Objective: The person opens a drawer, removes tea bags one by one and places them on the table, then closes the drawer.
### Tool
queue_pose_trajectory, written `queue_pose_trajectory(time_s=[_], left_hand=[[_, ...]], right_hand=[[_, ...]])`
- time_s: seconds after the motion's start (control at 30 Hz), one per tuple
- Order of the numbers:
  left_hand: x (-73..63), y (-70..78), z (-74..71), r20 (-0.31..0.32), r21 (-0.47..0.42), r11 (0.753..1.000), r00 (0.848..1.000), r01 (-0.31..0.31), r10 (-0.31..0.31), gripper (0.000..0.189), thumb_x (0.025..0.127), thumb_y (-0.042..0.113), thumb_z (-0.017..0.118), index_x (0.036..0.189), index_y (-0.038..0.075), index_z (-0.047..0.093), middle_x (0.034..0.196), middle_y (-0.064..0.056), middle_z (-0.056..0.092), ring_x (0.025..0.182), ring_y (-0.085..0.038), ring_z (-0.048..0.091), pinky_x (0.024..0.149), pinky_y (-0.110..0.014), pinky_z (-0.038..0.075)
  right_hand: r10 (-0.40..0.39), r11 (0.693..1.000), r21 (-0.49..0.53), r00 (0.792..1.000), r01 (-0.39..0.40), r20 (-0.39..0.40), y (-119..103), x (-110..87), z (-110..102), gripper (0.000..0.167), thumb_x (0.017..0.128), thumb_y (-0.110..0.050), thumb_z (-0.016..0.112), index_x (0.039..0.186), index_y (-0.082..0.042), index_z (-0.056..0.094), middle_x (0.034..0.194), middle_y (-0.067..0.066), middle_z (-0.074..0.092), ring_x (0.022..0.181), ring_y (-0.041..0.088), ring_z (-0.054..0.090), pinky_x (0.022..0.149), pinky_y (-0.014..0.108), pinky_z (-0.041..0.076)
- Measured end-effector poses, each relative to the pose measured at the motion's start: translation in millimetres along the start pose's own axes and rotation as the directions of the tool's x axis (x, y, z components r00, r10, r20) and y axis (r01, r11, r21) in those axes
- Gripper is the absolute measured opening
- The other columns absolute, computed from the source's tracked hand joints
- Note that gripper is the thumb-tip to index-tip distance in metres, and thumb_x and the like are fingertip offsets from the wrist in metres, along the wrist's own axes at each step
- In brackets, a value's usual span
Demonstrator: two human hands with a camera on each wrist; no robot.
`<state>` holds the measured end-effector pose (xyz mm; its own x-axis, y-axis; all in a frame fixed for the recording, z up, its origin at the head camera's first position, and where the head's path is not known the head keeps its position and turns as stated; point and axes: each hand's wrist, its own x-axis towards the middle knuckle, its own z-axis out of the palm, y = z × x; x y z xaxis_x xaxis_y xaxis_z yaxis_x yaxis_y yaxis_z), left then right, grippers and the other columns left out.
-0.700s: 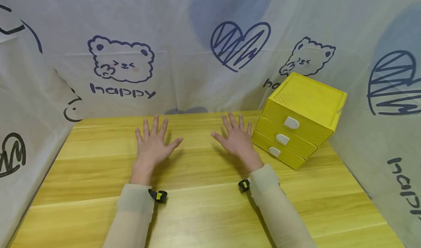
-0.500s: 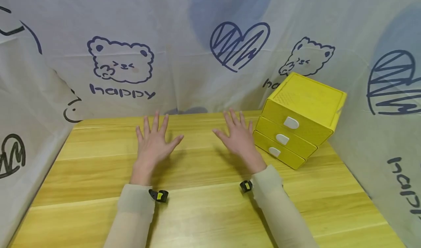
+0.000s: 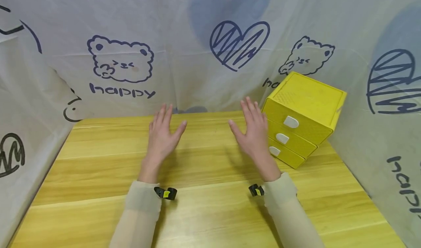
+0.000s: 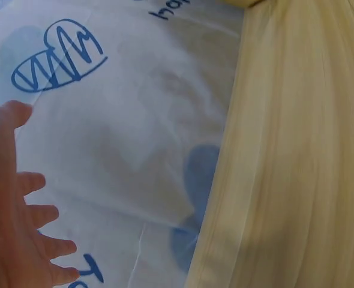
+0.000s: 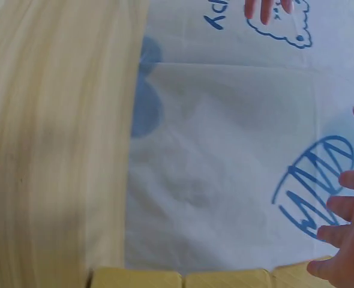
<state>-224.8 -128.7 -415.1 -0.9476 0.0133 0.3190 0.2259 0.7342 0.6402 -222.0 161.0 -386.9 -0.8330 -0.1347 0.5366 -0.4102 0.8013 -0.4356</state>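
Note:
Above the far half of the wooden table (image 3: 204, 211), my left hand (image 3: 161, 138) is held up with straight fingers and the thumb spread to the right. It holds nothing. My right hand (image 3: 255, 136) mirrors it, thumb pointing left, also holding nothing. Just right of that hand stands a yellow three-drawer box (image 3: 309, 98) with white pull tabs, its drawers closed. The right hand covers part of the box's left edge; whether they touch I cannot tell. In the left wrist view the left hand (image 4: 9, 210) shows at the left edge, and the right hand (image 5: 348, 222) appears in the right wrist view.
A pale cloth (image 3: 184, 76) printed with bears, hearts and lettering hangs behind the table and along both sides. A small black device (image 3: 166, 193) sits at the left cuff, and another black device (image 3: 256, 190) at the right cuff.
Both hands have shifted to the right and risen a little. Their fingers, spread wide before, are now closer together. The yellow drawer box has stayed in place.

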Motion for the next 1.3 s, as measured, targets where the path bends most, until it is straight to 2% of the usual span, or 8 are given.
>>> queue_pose_trajectory(time_s=[0.13,0.23,0.37,0.53,0.73,0.97,1.13,1.3], left_hand=[[3.3,10.6,8.5,-0.056,-0.187,0.982,0.998,-0.018,0.008,0.074,0.105,0.050,0.054,0.164,0.012,0.031,0.173,-0.013,0.019,0.156,-0.041,0.020,0.125,-0.064,0.015],[7.1,20.5,17.1,-0.080,-0.315,0.948,0.997,-0.038,0.013,0.068,0.106,0.045,0.055,0.163,0.013,0.036,0.171,-0.011,0.024,0.156,-0.037,0.024,0.125,-0.061,0.021],[14.5,34.9,32.0,-0.120,-0.418,0.905,0.992,-0.078,0.030,0.060,0.106,0.039,0.057,0.158,0.011,0.044,0.164,-0.013,0.037,0.149,-0.035,0.037,0.121,-0.057,0.032],[22.4,56.4,52.8,-0.125,-0.495,0.863,0.991,-0.098,0.041,0.053,0.106,0.035,0.059,0.153,0.011,0.052,0.154,-0.013,0.049,0.131,-0.033,0.053,0.105,-0.055,0.047],[33.0,80.5,78.5,-0.116,-0.541,0.828,0.988,-0.147,0.100,0.049,0.105,0.030,0.061,0.150,0.010,0.056,0.147,-0.011,0.054,0.121,-0.032,0.059,0.094,-0.051,0.052],[46.5,103.1,104.8,0.018,-0.557,0.822,0.988,-0.120,0.156,0.047,0.108,0.035,0.056,0.151,0.016,0.055,0.147,-0.005,0.054,0.121,-0.023,0.058,0.093,-0.040,0.053],[57.4,121.2,119.3,0.099,-0.619,0.784,0.987,-0.039,0.127,0.047,0.109,0.035,0.057,0.152,0.016,0.054,0.146,-0.004,0.056,0.123,-0.023,0.059,0.096,-0.038,0.056],[65.9,141.7,128.3,0.163,-0.676,0.735,0.984,0.054,0.078,0.047,0.108,0.036,0.058,0.152,0.017,0.055,0.146,-0.002,0.058,0.126,-0.021,0.058,0.101,-0.037,0.054]], right_hand=[[-0.069,0.997,0.022,0.981,0.074,-0.182,4,-7.6,-15,0.069,0.101,-0.047,0.053,0.155,-0.004,0.046,0.167,0.011,0.036,0.155,0.037,0.028,0.126,0.062,0.017],[-0.130,0.990,0.004,0.931,0.140,-0.340,9,-12.3,-25,0.063,0.100,-0.043,0.054,0.146,0.001,0.054,0.160,0.015,0.046,0.149,0.042,0.037,0.125,0.061,0.022],[-0.153,0.986,-0.012,0.869,0.167,-0.471,17,-18.3,-43,0.058,0.099,-0.039,0.056,0.139,0.004,0.057,0.154,0.018,0.052,0.145,0.046,0.041,0.124,0.061,0.023],[-0.110,0.993,-0.019,0.827,0.120,-0.551,32,-29.5,-67,0.054,0.095,-0.032,0.060,0.135,0.004,0.059,0.152,0.017,0.054,0.146,0.041,0.041,0.125,0.061,0.020],[-0.048,0.999,-0.017,0.791,0.047,-0.609,58,-43.9,-85,0.054,0.094,-0.028,0.060,0.137,0.004,0.057,0.154,0.015,0.053,0.148,0.038,0.038,0.127,0.052,0.019],[0.132,0.991,0.114,0.755,-0.076,-0.642,80,-58.6,-94,0.064,0.097,-0.027,0.060,0.151,0.004,0.044,0.163,0.014,0.039,0.156,0.026,0.025,0.129,0.037,0.013],[0.358,0.928,0.305,0.743,-0.215,-0.565,85,-61.1,-97,0.068,0.103,-0.021,0.055,0.163,-0.003,0.027,0.170,0.007,0.026,0.156,0.015,0.021,0.126,0.026,0.014],[0.574,0.769,0.584,0.680,-0.258,-0.456,88,-58.5,-96,0.066,0.106,-0.022,0.050,0.165,-0.013,0.023,0.171,0.000,0.023,0.154,0.012,0.020,0.124,0.021,0.014]])
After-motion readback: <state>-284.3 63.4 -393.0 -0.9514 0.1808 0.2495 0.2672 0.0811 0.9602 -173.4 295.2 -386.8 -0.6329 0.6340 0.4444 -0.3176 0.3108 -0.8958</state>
